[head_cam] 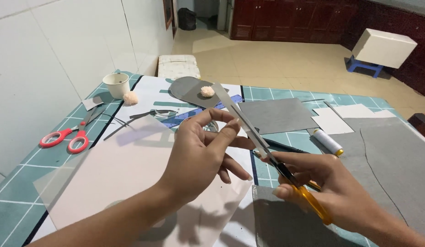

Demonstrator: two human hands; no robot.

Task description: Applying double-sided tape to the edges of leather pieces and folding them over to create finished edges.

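My left hand (198, 155) is raised over the table and pinches a long narrow grey strip (230, 105) between thumb and forefinger. The strip slants up and away to the left of the hand. My right hand (336, 187) grips scissors with yellow-orange handles (313, 203). Their dark blades (278, 167) point up-left and meet the lower end of the strip. Both hands hover above a teal cutting mat (20, 183) and a pale sheet of paper (116, 169).
Red-handled scissors (66, 137) lie at the left. At the back stand a white cup (116, 84), two fluffy pompoms (130, 98), a grey oval piece (187, 89), a blue ruler (187, 118). Grey sheets (276, 114), white sheets (331, 121), a thread spool (327, 142) lie right.
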